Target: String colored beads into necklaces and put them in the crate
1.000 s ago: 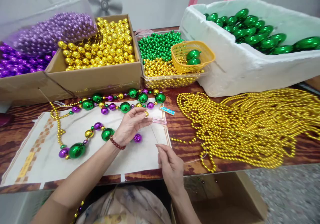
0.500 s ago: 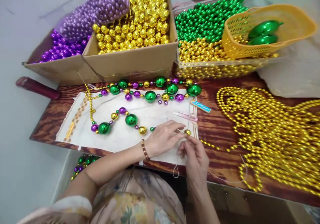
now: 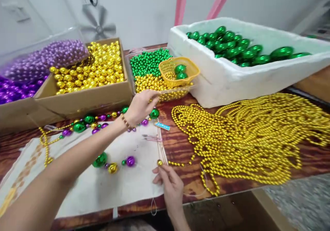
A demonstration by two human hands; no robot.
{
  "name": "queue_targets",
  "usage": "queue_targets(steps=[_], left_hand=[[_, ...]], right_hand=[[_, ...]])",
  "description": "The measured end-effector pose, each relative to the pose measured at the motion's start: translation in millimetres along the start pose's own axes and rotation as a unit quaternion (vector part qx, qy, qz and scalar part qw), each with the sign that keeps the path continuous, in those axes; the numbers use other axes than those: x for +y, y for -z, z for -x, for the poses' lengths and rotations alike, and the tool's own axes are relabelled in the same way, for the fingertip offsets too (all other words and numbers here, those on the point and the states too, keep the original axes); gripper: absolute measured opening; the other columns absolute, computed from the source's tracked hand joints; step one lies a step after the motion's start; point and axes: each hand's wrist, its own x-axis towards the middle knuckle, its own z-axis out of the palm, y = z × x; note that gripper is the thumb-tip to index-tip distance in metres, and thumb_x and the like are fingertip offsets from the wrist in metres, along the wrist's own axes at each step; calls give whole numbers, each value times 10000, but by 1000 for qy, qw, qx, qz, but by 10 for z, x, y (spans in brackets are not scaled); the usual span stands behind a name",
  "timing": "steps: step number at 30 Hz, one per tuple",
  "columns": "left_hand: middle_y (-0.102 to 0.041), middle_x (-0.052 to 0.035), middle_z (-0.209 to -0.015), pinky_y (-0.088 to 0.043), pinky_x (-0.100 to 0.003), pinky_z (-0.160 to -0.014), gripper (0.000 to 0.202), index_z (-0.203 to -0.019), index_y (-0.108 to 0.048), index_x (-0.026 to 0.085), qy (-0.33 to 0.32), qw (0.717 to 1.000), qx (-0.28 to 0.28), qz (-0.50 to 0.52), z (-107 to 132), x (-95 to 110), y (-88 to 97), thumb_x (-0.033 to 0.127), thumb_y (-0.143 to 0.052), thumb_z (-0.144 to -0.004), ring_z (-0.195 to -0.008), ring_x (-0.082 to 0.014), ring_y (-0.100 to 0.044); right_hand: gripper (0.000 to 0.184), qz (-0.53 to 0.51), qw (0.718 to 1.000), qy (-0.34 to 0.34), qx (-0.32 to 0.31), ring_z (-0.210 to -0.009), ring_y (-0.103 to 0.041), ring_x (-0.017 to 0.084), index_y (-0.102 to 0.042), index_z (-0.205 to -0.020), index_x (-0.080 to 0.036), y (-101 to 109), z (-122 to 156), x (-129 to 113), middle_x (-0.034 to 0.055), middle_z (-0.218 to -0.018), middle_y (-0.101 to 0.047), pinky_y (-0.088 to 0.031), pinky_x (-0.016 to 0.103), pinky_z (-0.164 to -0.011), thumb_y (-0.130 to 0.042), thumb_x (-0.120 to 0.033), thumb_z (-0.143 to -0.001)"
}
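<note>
My left hand (image 3: 142, 105), with a beaded bracelet on its wrist, reaches over the far strand to the front edge of the clear bin. Its fingers and thumb are apart, with nothing visible in them. My right hand (image 3: 170, 183) pinches a gold bead (image 3: 160, 162) at the white cloth's right edge; a thin needle-like line rises from the bead. A thread loop (image 3: 154, 207) hangs below. On the cloth (image 3: 139, 186) lies a strand with a green ball (image 3: 100, 160), a gold ball (image 3: 112, 168) and a purple ball (image 3: 130, 161). My left forearm hides part of it.
Behind are a cardboard box (image 3: 85, 102) of gold and purple beads, a clear bin (image 3: 177, 94) with a yellow basket (image 3: 180, 81), and a white foam box (image 3: 219, 81) of green ornaments. Gold bead strands (image 3: 244, 141) cover the right. Scissors (image 3: 152, 138) and a blue label (image 3: 163, 126) lie nearby.
My left hand has left the gold bead and moved up and away to the clear bin. My right hand still holds the bead. The view has swung right and up, showing the foam box.
</note>
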Motion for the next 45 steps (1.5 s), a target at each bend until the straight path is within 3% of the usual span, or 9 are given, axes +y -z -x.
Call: queue_targets(steps=[8,15,19,24,27,30,37,42,45], left_hand=[[-714,-167,-1096,-462,-382,-948,281,-1042,-710,117,30,974,-64,-215,-1709,-3,-655,274,-499,-943,-1063,-266,-650],[-705,-178,-1101,-489,-410,-916,397,-1010,-705,130,146,965,-128,-176,-2098,12,-995,429,-761,-754,-1068,-326,-651],[-706,-164,-966,-497,-413,-892,304,-877,-689,110,158,984,-77,28,-2077,-21,-889,393,-744,-784,-981,-311,-669],[-703,-107,-1027,-535,-431,-865,275,-1012,-645,173,204,851,-94,475,-1596,66,-430,361,-723,-827,-861,-229,-690],[-706,-109,-1040,-526,-481,-927,226,-973,-653,173,230,765,-114,591,-1047,115,-158,318,-730,-818,-913,-243,-690],[-704,-96,-1040,-519,-489,-960,243,-991,-651,167,248,739,-93,620,-388,95,-3,252,-752,-788,-938,-231,-689],[-606,-56,-1187,-544,-461,-945,352,-1145,-596,231,272,779,26,564,1051,-89,-76,270,-729,-821,-979,-186,-667],[-485,-94,-1303,-493,-428,-1043,518,-1324,-559,290,76,962,49,258,1746,-123,-347,245,-720,-834,-1253,-247,-518],[-463,-130,-1343,-465,-486,-1071,555,-1396,-475,285,-50,989,71,116,2016,-78,-504,212,-659,-878,-1297,-262,-484]], right_hand=[[366,-32,999,-8,19,-463,-606,126,-707,-903,-183,-22,37,10,49,-741,-715,-453,223,-444,-604,-534,-895],[468,22,999,-27,4,-397,-581,128,-725,-798,-191,-37,25,173,36,-609,-695,-468,221,-438,-563,-622,-883],[477,20,1000,-13,1,-398,-580,121,-724,-820,-185,-23,23,228,34,-598,-689,-477,213,-460,-546,-620,-898],[418,-30,1000,3,0,-402,-579,104,-706,-850,-184,-13,9,209,42,-698,-712,-433,198,-421,-577,-578,-900],[336,-54,998,11,-2,-433,-589,103,-698,-878,-184,-2,-2,149,39,-719,-705,-434,197,-438,-604,-505,-908],[269,-49,999,21,-10,-472,-605,111,-691,-883,-178,27,-18,106,47,-743,-708,-452,203,-462,-621,-437,-913],[226,-29,999,26,-6,-551,-646,137,-697,-896,-170,-25,-36,11,48,-738,-722,-518,234,-542,-667,-394,-878],[286,-82,994,-34,70,-668,-676,177,-675,-865,-173,-344,-126,-210,41,-762,-715,-559,294,-623,-716,-449,-802],[301,-155,979,-65,119,-652,-646,149,-650,-846,-183,-521,-211,-254,12,-787,-703,-527,260,-591,-750,-443,-731]])
